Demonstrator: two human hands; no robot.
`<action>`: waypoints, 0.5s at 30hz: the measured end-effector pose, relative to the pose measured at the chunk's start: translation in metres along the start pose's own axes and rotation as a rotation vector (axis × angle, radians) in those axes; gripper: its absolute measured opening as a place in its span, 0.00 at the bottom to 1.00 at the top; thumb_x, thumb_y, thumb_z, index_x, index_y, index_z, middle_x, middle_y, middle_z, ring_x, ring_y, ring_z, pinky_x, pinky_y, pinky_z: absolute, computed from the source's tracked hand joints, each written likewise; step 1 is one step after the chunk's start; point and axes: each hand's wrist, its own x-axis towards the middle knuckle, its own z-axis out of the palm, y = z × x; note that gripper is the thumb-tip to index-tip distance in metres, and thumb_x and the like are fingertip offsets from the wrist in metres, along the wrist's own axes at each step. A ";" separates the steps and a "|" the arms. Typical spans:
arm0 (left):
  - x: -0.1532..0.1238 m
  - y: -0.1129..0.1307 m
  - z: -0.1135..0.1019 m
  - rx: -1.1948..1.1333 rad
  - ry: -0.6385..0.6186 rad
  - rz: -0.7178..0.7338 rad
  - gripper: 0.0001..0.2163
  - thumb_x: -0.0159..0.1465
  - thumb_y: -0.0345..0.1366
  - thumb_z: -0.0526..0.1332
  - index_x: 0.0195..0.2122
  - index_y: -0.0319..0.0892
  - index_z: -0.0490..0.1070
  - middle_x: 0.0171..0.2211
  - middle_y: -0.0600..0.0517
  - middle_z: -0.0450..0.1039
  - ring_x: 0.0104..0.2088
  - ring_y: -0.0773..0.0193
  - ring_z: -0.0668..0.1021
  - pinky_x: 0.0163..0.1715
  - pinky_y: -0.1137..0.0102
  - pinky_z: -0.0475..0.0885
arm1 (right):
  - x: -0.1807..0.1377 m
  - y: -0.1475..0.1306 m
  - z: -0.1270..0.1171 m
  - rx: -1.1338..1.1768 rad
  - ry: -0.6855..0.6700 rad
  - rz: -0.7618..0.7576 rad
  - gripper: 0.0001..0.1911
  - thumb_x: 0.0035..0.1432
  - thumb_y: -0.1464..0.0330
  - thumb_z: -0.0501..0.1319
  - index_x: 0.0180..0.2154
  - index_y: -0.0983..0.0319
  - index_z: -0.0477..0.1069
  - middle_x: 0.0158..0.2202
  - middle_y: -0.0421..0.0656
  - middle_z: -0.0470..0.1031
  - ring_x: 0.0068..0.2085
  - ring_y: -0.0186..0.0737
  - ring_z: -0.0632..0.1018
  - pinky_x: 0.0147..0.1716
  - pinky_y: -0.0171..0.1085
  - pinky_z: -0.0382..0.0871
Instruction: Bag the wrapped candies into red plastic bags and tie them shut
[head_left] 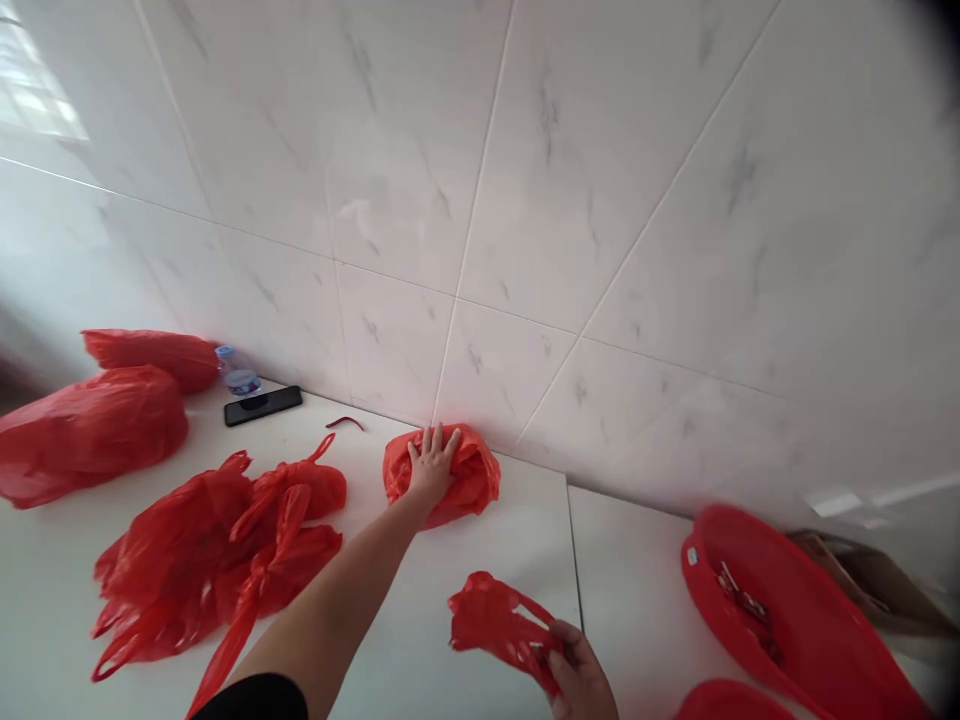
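My left hand (433,466) lies with fingers spread on top of a bunched red plastic bag (476,485), which rests on the white table against the wall. At the lower middle, my right hand (581,675) grips a smaller red plastic bag (499,620) by its handles, holding it above the table. That bag hangs out to the left of my fingers and looks limp. What the bag under my left hand contains is hidden.
Tied red bags (195,560) lie at left, with two fuller red bags (90,430) behind. A phone (262,405), a water bottle (238,375) and a thin dark red strip (345,421) sit near the wall. At right are a red basin (810,610) with small items and a cardboard box (877,580).
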 end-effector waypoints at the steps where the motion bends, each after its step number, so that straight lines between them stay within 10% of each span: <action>1: -0.004 0.001 -0.005 -0.002 0.004 0.024 0.38 0.59 0.30 0.60 0.69 0.48 0.44 0.71 0.40 0.34 0.69 0.38 0.40 0.59 0.36 0.42 | -0.003 0.002 -0.005 0.018 0.036 0.005 0.29 0.30 0.56 0.76 0.37 0.57 0.73 0.35 0.41 0.78 0.36 0.42 0.78 0.37 0.39 0.74; 6: -0.066 0.014 -0.022 -0.251 0.119 0.281 0.24 0.64 0.33 0.54 0.62 0.47 0.60 0.68 0.43 0.52 0.67 0.46 0.54 0.64 0.48 0.50 | -0.027 0.001 -0.007 0.012 0.098 0.031 0.29 0.41 0.58 0.72 0.46 0.55 0.72 0.46 0.42 0.77 0.41 0.41 0.77 0.36 0.36 0.71; 10: -0.142 0.036 -0.010 -0.660 -0.302 0.554 0.23 0.55 0.38 0.66 0.54 0.48 0.70 0.53 0.47 0.71 0.51 0.54 0.73 0.53 0.59 0.68 | -0.045 -0.001 0.019 0.001 -0.006 0.000 0.26 0.50 0.55 0.66 0.51 0.55 0.73 0.52 0.44 0.76 0.46 0.42 0.77 0.39 0.36 0.68; 12: -0.171 0.046 0.001 -0.778 -0.453 0.505 0.36 0.44 0.39 0.72 0.57 0.50 0.67 0.53 0.48 0.71 0.51 0.52 0.73 0.52 0.60 0.69 | -0.050 0.001 0.032 0.021 -0.072 -0.015 0.26 0.51 0.53 0.66 0.50 0.55 0.74 0.54 0.45 0.75 0.48 0.42 0.76 0.41 0.37 0.68; 15: -0.191 0.048 0.010 -0.858 -0.506 0.341 0.18 0.54 0.38 0.64 0.47 0.47 0.75 0.42 0.49 0.77 0.43 0.54 0.76 0.46 0.61 0.70 | -0.054 0.008 0.037 0.119 -0.071 -0.025 0.24 0.50 0.54 0.67 0.47 0.57 0.76 0.47 0.45 0.78 0.46 0.41 0.76 0.43 0.38 0.69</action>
